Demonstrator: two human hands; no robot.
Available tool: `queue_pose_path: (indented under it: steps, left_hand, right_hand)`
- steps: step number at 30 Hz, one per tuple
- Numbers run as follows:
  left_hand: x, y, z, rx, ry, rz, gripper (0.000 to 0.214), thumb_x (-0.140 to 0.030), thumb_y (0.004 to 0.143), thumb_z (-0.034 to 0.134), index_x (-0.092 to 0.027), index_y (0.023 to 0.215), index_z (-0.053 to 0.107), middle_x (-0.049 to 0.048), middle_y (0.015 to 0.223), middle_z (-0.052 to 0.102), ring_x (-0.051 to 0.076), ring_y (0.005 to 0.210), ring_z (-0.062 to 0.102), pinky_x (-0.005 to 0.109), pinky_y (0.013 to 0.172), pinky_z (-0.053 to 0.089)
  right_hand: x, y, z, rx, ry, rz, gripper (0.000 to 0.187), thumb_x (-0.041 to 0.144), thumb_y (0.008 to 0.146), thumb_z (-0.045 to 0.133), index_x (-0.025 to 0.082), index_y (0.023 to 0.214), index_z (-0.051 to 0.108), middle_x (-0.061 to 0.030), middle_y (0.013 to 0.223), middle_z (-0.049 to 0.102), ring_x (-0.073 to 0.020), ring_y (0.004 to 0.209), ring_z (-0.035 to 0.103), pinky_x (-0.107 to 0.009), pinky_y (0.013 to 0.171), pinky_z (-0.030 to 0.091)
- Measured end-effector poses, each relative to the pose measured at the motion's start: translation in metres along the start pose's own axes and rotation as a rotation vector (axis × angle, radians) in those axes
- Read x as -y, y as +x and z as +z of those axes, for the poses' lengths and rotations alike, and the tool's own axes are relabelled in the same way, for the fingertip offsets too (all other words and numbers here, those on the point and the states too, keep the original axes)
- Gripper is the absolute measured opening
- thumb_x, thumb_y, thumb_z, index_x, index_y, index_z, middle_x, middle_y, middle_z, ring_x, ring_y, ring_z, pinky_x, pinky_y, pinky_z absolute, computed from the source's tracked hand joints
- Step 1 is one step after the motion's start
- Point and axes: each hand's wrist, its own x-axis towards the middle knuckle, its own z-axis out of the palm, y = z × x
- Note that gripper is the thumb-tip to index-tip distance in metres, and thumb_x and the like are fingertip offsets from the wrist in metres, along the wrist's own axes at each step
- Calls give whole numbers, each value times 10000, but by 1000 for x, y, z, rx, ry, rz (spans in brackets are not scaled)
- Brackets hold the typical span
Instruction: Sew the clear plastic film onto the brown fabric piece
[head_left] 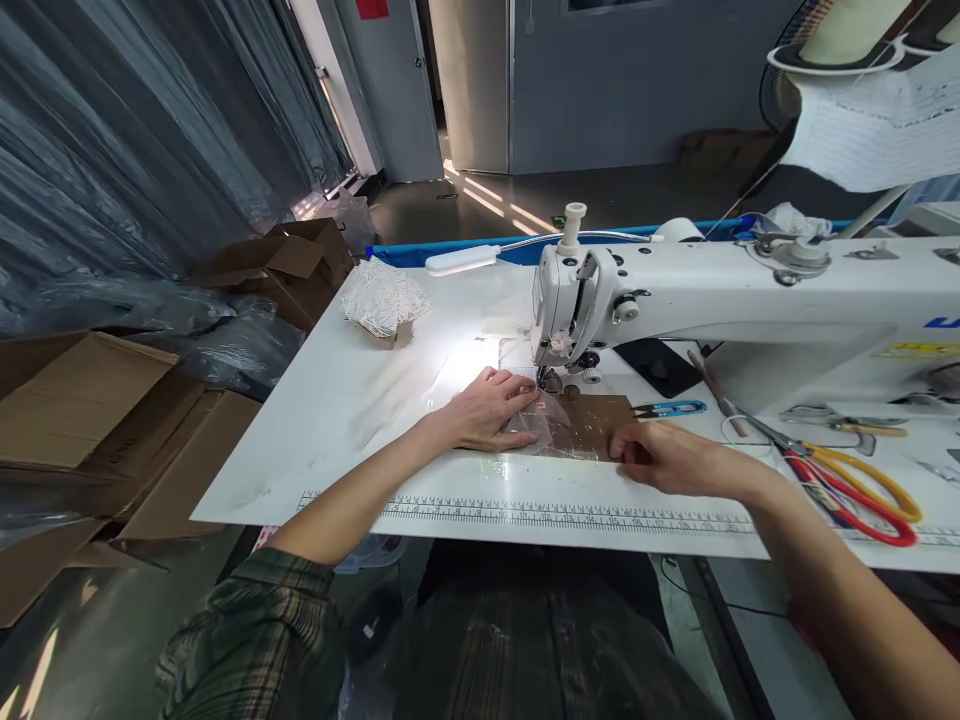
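My left hand (491, 412) lies palm down with fingers stretched out, on a piece of sheer white fabric (551, 412) just left of the presser foot (541, 378). Beneath the fabric is a flat brown sheet (600, 420), cardboard-like, with loose threads across it. My right hand (660, 455) is closed at the sheet's lower right corner, thumb and fingers pinched there. The white sewing machine (675, 285) stands just behind, its needle area lit. Blue thread snips (670, 409) lie close beyond my right hand.
Scissors with red and yellow handles (862, 490) lie on the right of the white table (285, 470). A stack of white lace pieces (386, 297) sits at the back left. A lamp (463, 261) reaches over the table. Open cardboard boxes (90, 400) stand on the floor left.
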Motion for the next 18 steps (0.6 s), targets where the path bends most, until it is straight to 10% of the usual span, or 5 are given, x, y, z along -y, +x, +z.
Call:
queue_pose_path:
  steps: [9, 18]
  left_hand:
    - [5, -5, 7, -154, -54, -136, 296, -380, 980, 485, -195, 1168, 621, 112, 1240, 616, 239, 1060, 584, 433, 927, 413]
    - [-5, -4, 9, -68, -92, -200, 307, -383, 922, 544, -174, 1123, 646, 122, 1269, 593, 269, 1083, 566, 447, 922, 436]
  right_hand:
    - [33, 41, 4, -254, 63, 21, 407, 570, 856, 541, 206, 990, 664, -53, 862, 690, -195, 727, 617, -298, 618, 444]
    - [41, 61, 40, -438, -43, 34, 179, 321, 854, 527, 211, 965, 613, -67, 924, 673, -203, 741, 622, -302, 595, 426]
